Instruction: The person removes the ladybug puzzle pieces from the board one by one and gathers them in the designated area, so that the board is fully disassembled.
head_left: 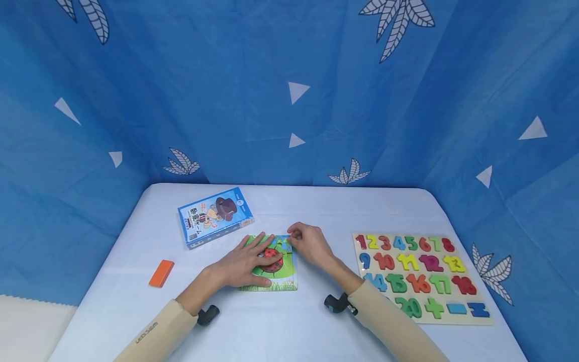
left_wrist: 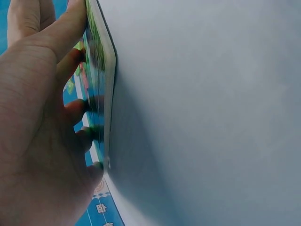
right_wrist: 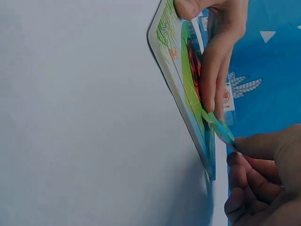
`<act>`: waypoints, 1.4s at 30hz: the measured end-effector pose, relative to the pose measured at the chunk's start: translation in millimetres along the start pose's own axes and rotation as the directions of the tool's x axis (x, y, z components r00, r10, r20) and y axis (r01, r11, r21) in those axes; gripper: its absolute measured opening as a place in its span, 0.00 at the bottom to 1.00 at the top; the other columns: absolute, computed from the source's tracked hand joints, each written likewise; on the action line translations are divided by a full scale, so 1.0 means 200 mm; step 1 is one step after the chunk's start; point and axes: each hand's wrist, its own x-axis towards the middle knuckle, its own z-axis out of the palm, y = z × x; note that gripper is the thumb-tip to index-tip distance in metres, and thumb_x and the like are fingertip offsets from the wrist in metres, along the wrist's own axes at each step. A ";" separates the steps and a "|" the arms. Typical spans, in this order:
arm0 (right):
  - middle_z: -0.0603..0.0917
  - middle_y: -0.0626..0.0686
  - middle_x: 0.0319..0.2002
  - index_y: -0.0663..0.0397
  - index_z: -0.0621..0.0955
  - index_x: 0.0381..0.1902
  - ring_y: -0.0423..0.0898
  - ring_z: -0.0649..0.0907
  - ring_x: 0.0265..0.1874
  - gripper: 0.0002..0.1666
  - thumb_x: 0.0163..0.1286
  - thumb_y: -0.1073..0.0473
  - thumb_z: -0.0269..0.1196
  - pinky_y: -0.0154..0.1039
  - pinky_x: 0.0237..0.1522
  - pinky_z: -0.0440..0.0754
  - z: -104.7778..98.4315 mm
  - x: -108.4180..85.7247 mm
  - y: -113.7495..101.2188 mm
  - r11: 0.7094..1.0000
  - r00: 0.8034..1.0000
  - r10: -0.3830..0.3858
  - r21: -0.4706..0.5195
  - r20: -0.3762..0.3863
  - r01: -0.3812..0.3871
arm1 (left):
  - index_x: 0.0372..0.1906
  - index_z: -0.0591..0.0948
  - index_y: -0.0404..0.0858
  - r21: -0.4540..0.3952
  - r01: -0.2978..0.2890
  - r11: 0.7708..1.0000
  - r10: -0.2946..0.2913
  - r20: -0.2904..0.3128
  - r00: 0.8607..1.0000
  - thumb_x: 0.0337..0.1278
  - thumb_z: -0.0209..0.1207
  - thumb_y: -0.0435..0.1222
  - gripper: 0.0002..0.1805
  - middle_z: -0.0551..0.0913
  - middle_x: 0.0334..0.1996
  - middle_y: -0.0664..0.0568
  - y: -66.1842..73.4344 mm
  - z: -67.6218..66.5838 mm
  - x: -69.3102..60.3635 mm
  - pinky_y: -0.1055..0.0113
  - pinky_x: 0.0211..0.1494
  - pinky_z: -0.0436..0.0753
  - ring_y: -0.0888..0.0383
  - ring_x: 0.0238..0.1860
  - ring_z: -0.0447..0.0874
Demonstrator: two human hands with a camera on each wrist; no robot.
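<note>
While the fingers of my left hand spread wide over the ladybug puzzle, resting on its face, those of my right hand narrow to a pinch, holding a green-and-blue piece by one end, tilted, at the puzzle's upper right corner. The puzzle lies near the middle of the counter. Just beyond my left hand, a blue box carries big Japanese lettering, of which I can read "ゲーム"; its smaller print is too fine for me. Letters run along my left sleeve, too blurred to be sure of. Over to my right, a number board reads 1 to 8 across its top row and 9 to 13 below, with a plus sign in the bottom row. An orange block lies left of the puzzle, well apart.
</note>
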 end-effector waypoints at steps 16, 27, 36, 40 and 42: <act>0.84 0.43 0.32 0.46 0.86 0.43 0.38 0.82 0.31 0.05 0.71 0.57 0.65 0.37 0.34 0.81 -0.03 -0.01 0.01 0.991 0.993 0.033 0.123 0.112 -0.047 | 0.77 0.62 0.62 0.002 0.006 1.000 -0.006 -0.002 1.000 0.59 0.54 0.69 0.42 0.44 0.82 0.49 -0.01 0.01 0.00 0.34 0.77 0.46 0.42 0.81 0.37; 0.84 0.47 0.34 0.49 0.83 0.44 0.45 0.86 0.29 0.05 0.71 0.60 0.64 0.37 0.29 0.83 -0.12 0.00 0.04 0.973 0.991 0.071 0.212 0.115 -0.094 | 0.77 0.62 0.63 0.011 -0.004 1.000 0.004 -0.008 1.000 0.59 0.53 0.70 0.42 0.44 0.82 0.48 -0.01 0.01 0.01 0.34 0.77 0.47 0.42 0.81 0.36; 0.82 0.50 0.37 0.49 0.83 0.46 0.50 0.84 0.29 0.08 0.71 0.61 0.62 0.39 0.28 0.81 -0.31 0.03 0.11 0.976 0.982 0.087 0.181 0.168 -0.117 | 0.77 0.62 0.63 0.003 -0.004 1.000 0.004 0.007 1.000 0.60 0.54 0.69 0.42 0.43 0.82 0.48 -0.01 0.00 0.00 0.34 0.77 0.45 0.42 0.81 0.35; 0.82 0.50 0.37 0.50 0.83 0.44 0.51 0.85 0.31 0.06 0.70 0.60 0.62 0.39 0.28 0.80 -0.38 0.05 0.14 0.979 0.975 0.113 0.146 0.194 -0.142 | 0.77 0.62 0.61 0.001 -0.012 1.000 0.012 0.007 1.000 0.60 0.55 0.68 0.42 0.43 0.82 0.47 -0.01 0.00 0.00 0.34 0.77 0.46 0.42 0.81 0.35; 0.82 0.51 0.37 0.50 0.83 0.44 0.52 0.86 0.32 0.06 0.70 0.60 0.63 0.39 0.29 0.80 -0.41 0.05 0.16 0.978 0.970 0.131 0.133 0.206 -0.160 | 0.77 0.62 0.61 0.000 -0.019 1.000 0.019 0.003 1.000 0.60 0.55 0.68 0.42 0.43 0.82 0.47 -0.01 0.00 0.00 0.34 0.77 0.46 0.41 0.81 0.36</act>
